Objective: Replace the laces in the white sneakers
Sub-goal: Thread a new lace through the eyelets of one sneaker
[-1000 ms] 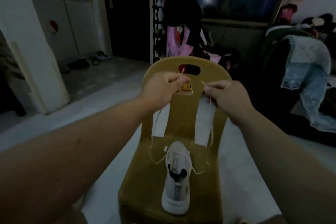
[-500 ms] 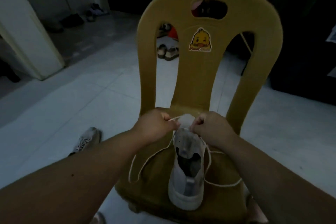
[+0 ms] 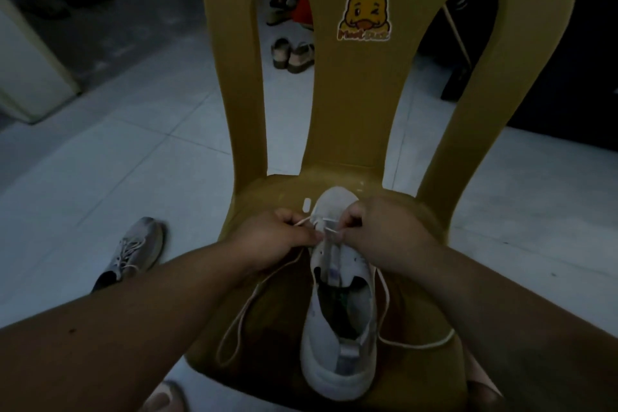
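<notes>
Pinching a white lace (image 3: 418, 346) at the toe end of a white sneaker (image 3: 329, 344).
Gripping it with curled fingertips (image 3: 309, 237) of the left hand (image 3: 271, 241) and, just across the tongue, with those of the right hand (image 3: 388, 234); trailing from both grips in loose loops down either side of the shoe. Standing toe-away on the seat of a yellow chair (image 3: 351, 130), below a duck sticker (image 3: 364, 10) on the backrest. On the floor (image 3: 100, 160) to the left, a second sneaker (image 3: 133, 251), laced.

A yellow chair (image 3: 267, 197) holds a white sneaker (image 3: 334, 344) on its seat, with loose lace (image 3: 418, 346) at the shoe's 3 and 9 o'clock. On the floor (image 3: 117, 160), a grey sneaker (image 3: 133, 251) lies at the chair's 9 o'clock and sandals (image 3: 292, 55) at 12.
</notes>
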`<state>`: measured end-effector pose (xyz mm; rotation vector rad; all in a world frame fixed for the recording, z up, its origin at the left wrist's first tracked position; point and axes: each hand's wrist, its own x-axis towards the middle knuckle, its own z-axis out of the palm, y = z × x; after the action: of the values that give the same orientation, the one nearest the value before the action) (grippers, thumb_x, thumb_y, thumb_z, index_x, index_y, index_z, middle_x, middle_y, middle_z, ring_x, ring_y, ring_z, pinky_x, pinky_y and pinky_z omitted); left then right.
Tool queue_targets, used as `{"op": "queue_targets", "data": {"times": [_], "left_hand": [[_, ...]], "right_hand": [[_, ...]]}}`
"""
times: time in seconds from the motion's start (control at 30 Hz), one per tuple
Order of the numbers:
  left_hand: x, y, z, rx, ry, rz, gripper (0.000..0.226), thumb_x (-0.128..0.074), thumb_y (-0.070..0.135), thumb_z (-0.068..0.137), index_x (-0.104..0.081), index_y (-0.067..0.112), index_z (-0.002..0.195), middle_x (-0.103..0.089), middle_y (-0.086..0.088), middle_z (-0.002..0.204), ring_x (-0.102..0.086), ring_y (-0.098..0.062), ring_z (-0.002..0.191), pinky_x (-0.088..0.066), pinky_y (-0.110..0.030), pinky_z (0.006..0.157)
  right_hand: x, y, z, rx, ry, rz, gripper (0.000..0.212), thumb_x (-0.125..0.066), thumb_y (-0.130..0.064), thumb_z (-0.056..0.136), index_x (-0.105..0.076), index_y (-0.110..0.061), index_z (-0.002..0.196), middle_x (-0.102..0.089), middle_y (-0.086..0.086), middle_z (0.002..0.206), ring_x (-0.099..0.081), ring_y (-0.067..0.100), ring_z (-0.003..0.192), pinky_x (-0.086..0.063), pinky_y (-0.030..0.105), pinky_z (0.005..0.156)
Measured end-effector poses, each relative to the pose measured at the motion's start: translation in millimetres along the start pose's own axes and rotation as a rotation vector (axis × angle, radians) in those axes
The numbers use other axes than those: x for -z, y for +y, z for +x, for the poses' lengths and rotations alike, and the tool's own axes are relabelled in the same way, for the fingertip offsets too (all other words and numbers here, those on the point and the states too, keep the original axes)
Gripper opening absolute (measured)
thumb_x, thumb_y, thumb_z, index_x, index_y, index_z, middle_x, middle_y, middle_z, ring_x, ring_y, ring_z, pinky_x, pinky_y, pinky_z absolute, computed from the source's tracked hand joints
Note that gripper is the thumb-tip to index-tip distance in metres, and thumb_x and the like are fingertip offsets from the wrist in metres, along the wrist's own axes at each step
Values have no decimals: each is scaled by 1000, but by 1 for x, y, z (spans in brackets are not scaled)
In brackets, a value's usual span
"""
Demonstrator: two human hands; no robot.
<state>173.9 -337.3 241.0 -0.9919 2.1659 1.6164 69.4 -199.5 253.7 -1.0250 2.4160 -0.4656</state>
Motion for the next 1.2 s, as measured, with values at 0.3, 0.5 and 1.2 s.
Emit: {"op": "queue_targets", "data": {"times": [0.3, 0.5, 1.2], "left_hand": [[5, -13, -1, 11, -47, -145, 22, -74, 21, 78, -73, 18, 100, -73, -4, 99, -65, -23, 100, -48, -42, 97], [-2, -13, -5, 1, -2, -288, 20, -70, 9, 82, -70, 13, 102, -72, -7, 100, -65, -24, 99, -51, -37, 95], [-5, -9, -3, -50, 71, -176, 9, -69, 21, 85, -71, 20, 93, -70, 3, 82, -63, -9, 74, -50, -19, 64]], "right_hand": [[2, -3, 2, 67, 33, -72, 18, -58, -30, 90, -71, -31, 102, -67, -12, 95, -52, -2, 70, -36, 11, 54], [2, -6, 3, 78, 36, -109, 17, -57, -28, 90, -72, -29, 99, -60, -14, 82, -52, -1, 69, -36, 13, 53], [-11, -1, 3, 2, 55, -55, 13, -55, -32, 93, -65, -26, 89, -61, -12, 79, -56, 2, 69, -43, 17, 55]]}}
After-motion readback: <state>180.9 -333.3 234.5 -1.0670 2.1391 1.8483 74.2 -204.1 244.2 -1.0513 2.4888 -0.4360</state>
